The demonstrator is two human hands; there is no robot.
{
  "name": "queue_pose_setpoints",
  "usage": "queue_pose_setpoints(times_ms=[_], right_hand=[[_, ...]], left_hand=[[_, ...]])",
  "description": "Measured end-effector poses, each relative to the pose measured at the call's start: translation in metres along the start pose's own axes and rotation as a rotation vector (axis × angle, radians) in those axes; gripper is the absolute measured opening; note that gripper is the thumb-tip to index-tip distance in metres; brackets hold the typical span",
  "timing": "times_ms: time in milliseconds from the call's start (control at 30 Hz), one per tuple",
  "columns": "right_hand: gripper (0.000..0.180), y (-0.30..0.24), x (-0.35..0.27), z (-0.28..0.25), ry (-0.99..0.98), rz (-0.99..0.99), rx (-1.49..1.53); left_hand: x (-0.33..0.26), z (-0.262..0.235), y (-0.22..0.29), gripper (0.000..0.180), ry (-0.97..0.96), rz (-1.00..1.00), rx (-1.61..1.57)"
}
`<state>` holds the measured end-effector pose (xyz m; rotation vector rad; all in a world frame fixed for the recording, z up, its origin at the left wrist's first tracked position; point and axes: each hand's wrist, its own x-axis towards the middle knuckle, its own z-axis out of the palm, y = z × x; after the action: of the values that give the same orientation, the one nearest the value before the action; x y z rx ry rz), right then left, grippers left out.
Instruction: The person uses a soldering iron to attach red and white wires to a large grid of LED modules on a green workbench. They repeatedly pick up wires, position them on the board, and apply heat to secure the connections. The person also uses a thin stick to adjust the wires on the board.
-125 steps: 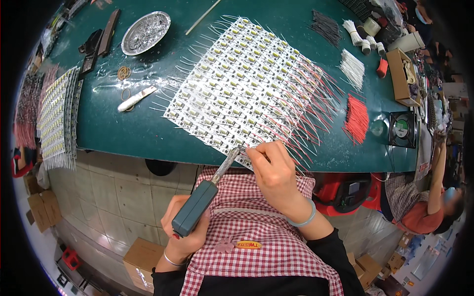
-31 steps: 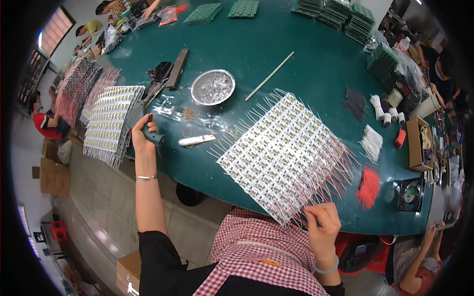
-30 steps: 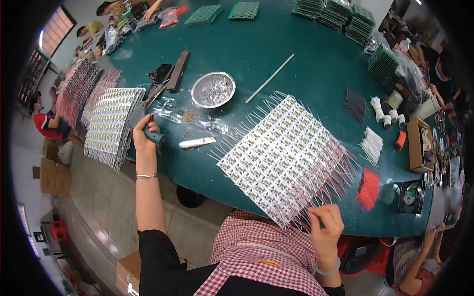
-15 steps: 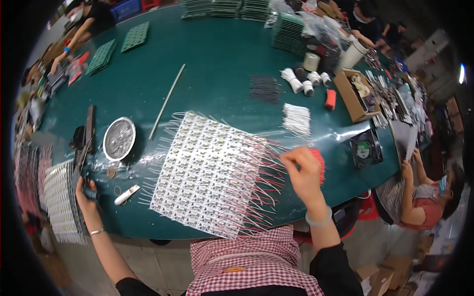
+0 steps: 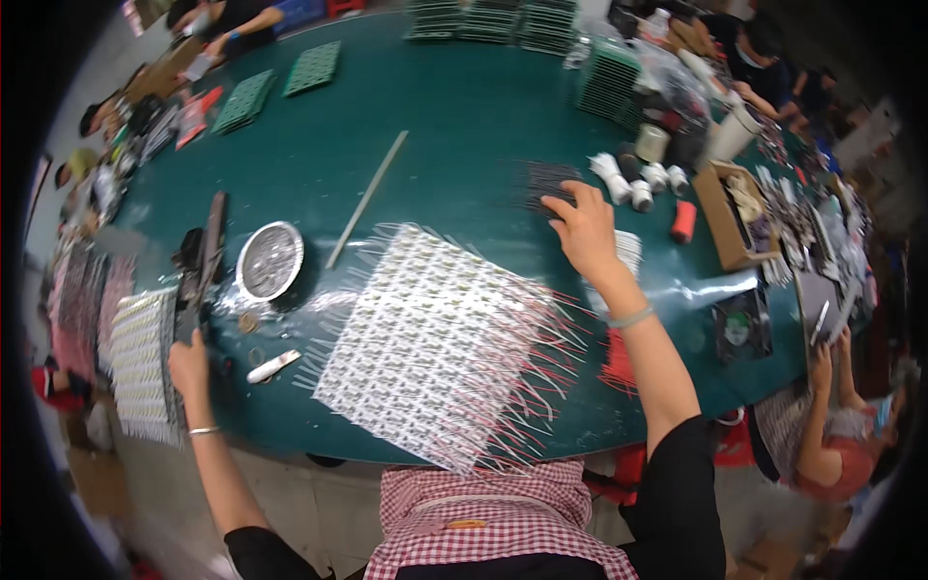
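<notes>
My right hand (image 5: 585, 227) is stretched out over the table, its fingers apart at the near edge of a bundle of short black wires (image 5: 543, 182). Partly under that forearm lie white wires (image 5: 628, 253) and red wires (image 5: 619, 362). At the left, my left hand (image 5: 189, 365) is closed beside a long dark tool (image 5: 215, 237); what its fingers hold is blurred. Between my hands a white panel of small circuit boards (image 5: 425, 338) lies flat, with white wires along its left edge and red and white ones along its right.
A foil-lined bowl (image 5: 270, 261), a white-handled tool (image 5: 275, 366) and a thin rod (image 5: 367, 198) lie left of centre. Another wired panel (image 5: 143, 362) sits at the left edge. Right are thread spools (image 5: 654, 178), a red roll (image 5: 683, 221) and a cardboard box (image 5: 725, 227). Other people sit around.
My right hand has gone from the panel's right edge, up and away to the black wires. My left hand has shifted slightly upward by the dark tool. The whole view has swung a little.
</notes>
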<state>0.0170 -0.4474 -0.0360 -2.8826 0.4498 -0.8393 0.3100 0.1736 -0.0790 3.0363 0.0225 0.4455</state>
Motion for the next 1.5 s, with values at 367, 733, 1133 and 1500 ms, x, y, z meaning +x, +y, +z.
queue_pose_setpoints(times_ms=[367,733,1133,1500], right_hand=[[0.074,-0.150,-0.028,0.002,-0.516,-0.273,0.275],[0.071,-0.151,-0.039,0.007,-0.487,-0.126,0.465],[0.019,-0.191,-0.021,-0.023,-0.361,0.544,1.575],[0.024,-0.203,-0.057,-0.034,-0.421,0.539,1.667]], left_hand=[[-0.070,-0.043,0.287,0.020,0.041,0.731,-0.763],[-0.048,-0.008,0.330,0.013,-0.226,0.421,-0.487],[-0.207,-0.117,0.261,0.024,-0.743,0.343,-1.296],[-0.229,-0.118,0.239,0.028,-1.026,0.224,-1.467]])
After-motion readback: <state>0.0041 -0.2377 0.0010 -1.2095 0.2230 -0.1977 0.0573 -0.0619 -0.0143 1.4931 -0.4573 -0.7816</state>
